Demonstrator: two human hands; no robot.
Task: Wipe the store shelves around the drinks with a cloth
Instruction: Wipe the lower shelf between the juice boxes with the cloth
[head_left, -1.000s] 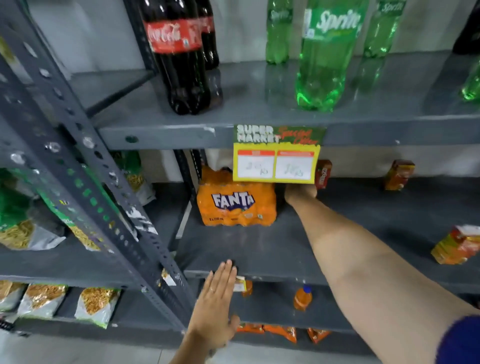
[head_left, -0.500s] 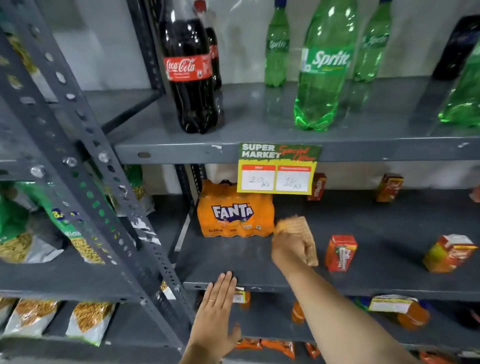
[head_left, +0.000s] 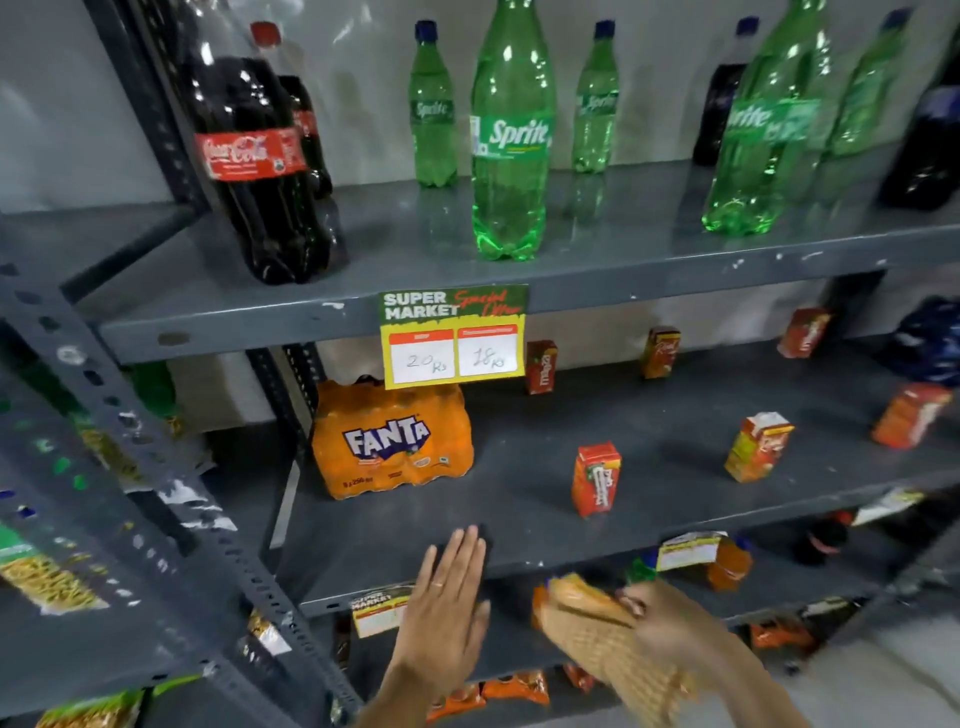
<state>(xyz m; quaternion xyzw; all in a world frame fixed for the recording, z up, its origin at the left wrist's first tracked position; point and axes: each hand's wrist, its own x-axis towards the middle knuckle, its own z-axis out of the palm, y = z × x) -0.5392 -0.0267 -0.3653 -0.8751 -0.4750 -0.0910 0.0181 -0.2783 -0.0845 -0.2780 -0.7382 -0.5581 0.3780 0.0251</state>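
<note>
My right hand (head_left: 670, 618) grips a tan waffle-weave cloth (head_left: 602, 644) in front of the lower shelf, off the middle shelf (head_left: 519, 499). My left hand (head_left: 447, 613) lies flat with fingers together, its tips on that shelf's front edge. On the middle shelf stand an orange Fanta pack (head_left: 392, 441) and small red juice cartons (head_left: 596, 478). The top shelf (head_left: 597, 260) carries Coca-Cola bottles (head_left: 254, 166) and green Sprite bottles (head_left: 511, 140).
A yellow price tag (head_left: 453, 338) hangs from the top shelf's edge. A perforated grey upright (head_left: 156, 467) slants down the left, with snack bags (head_left: 41, 582) behind it. Orange bottles (head_left: 727, 564) and packets fill the lower shelf. Dark bottles (head_left: 930, 140) stand top right.
My right hand came back from deep on the middle shelf beside the Fanta pack, bringing the cloth down below the shelf's front edge. My left hand stayed put. The view tilted up.
</note>
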